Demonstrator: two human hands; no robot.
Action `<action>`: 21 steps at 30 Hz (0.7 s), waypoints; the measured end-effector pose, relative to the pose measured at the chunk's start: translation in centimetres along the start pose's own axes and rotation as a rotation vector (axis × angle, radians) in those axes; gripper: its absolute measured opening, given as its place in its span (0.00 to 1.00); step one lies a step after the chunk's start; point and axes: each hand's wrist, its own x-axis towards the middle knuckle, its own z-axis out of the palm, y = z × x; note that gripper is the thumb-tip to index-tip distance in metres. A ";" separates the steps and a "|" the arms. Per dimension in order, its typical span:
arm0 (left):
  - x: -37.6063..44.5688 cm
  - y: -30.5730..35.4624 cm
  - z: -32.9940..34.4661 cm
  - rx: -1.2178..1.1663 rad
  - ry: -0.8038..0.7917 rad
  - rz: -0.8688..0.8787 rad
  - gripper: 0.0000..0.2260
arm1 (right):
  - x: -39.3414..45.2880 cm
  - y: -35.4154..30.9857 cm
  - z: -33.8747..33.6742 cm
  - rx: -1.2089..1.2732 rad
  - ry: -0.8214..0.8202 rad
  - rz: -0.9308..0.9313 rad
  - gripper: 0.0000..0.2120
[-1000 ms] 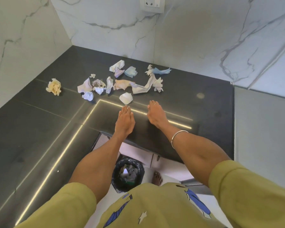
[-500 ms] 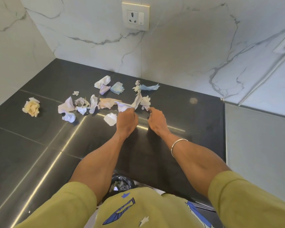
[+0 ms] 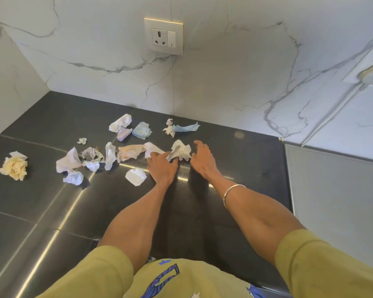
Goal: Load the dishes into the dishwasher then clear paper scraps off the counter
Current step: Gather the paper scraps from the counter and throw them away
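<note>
Several crumpled paper scraps lie on the dark counter point(image 3: 52, 201): a yellow ball point(image 3: 14, 166) at far left, a white ball point(image 3: 136, 176), a peach scrap point(image 3: 129, 152), a blue scrap point(image 3: 141, 130) and a blue strip point(image 3: 186, 127) near the wall. My left hand point(image 3: 162, 168) rests on the counter and pinches the lower edge of a crumpled white scrap point(image 3: 181, 149). My right hand point(image 3: 202, 160) is open with fingers spread, just right of that scrap. No dishes or dishwasher are in view.
A marble wall with a power socket point(image 3: 163, 36) rises behind the counter, and another marble wall closes the left side. A pale grey surface point(image 3: 332, 201) borders the counter on the right. A bangle sits on my right wrist.
The view has tilted up, so the bin below the counter edge is out of sight. Both hands reached forward from the counter edge to the scraps; the left fist loosened around the white scrap.
</note>
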 end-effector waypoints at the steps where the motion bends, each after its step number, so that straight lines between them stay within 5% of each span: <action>1: -0.1 0.0 0.2 -0.010 0.008 -0.004 0.18 | 0.3 0.0 0.2 -0.026 -0.041 0.017 0.28; 6: -0.5 -0.7 0.6 -0.147 0.054 -0.050 0.15 | 1.3 -0.1 1.6 -0.177 -0.187 -0.007 0.33; 13: 0.4 -1.5 -1.1 -0.454 0.026 -0.181 0.19 | 1.5 -1.7 2.8 -0.256 -0.239 -0.112 0.20; 21: -0.4 -2.0 -1.7 -0.656 -0.020 -0.279 0.41 | 0.2 -0.2 3.2 -0.093 -0.094 -0.020 0.03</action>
